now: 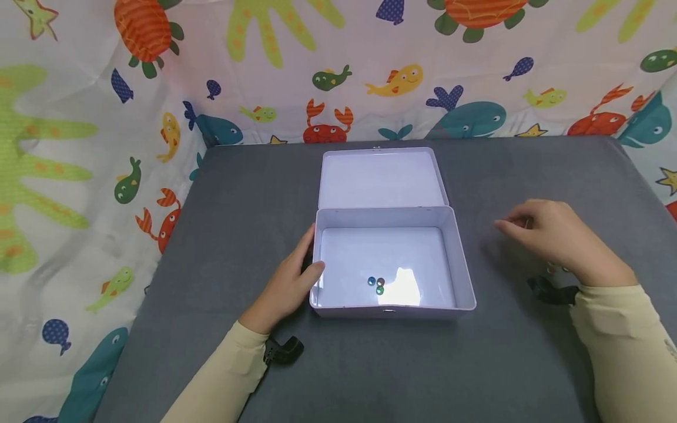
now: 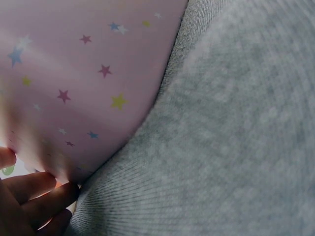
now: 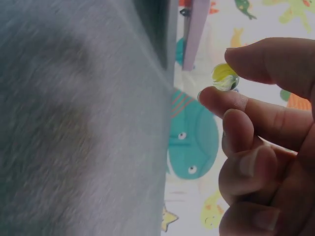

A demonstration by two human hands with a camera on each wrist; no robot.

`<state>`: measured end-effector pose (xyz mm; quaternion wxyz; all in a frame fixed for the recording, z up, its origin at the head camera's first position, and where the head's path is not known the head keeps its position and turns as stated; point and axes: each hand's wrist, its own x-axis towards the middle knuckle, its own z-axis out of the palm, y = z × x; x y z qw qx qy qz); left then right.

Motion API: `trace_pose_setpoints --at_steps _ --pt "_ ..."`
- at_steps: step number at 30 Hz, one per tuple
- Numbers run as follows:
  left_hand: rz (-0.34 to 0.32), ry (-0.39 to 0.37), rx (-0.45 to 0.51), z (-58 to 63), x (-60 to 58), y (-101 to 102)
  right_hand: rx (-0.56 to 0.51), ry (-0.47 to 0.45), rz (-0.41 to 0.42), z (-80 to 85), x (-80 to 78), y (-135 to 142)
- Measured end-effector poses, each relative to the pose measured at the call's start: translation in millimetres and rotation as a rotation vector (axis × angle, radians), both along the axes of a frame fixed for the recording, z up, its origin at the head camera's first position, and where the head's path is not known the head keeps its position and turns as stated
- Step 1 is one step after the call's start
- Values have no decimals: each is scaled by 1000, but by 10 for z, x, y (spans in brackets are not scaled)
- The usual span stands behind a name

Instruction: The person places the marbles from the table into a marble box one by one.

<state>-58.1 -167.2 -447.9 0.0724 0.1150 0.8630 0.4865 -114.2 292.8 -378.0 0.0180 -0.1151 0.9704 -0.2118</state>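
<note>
Yellow-streaked marble is held in the right hand, pinched between thumb tip and index fingertip, raised over the gray tabletop and right of the box. It is barely shown from the head view. A fingertip pinch is presumably used because the piece is small, round and slick. The other right fingers are curled in toward the palm, likely so the pinch is left unobstructed.

Box is set mid-table, lid laid back on the far side, so the inside is left exposed from above. Its left wall is gripped by the left hand, thumb at the rim, fingers clamped along the star-printed outside; probably done for steadying, as the box looks light. How hard it is pressed cannot be told.

Inside, a blue marble, a dark reddish marble and a green marble are clustered toward the near wall, contained by the sides. More small round pieces are seen on the right, partly covered by the right wrist.

Right forearm is angled in from the near right, fingertips pointed left; left forearm is slanted in from the near left, kept low beside the box.
</note>
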Motion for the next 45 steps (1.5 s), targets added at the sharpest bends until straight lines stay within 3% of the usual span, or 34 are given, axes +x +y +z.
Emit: trace_pose_setpoints --at_steps 18,45 --pt "2 -3 2 -28 -7 5 -40 2 59 181 -138 -447" --pt "3 -6 -7 -7 -16 0 -79 26 189 256 -168 -989"
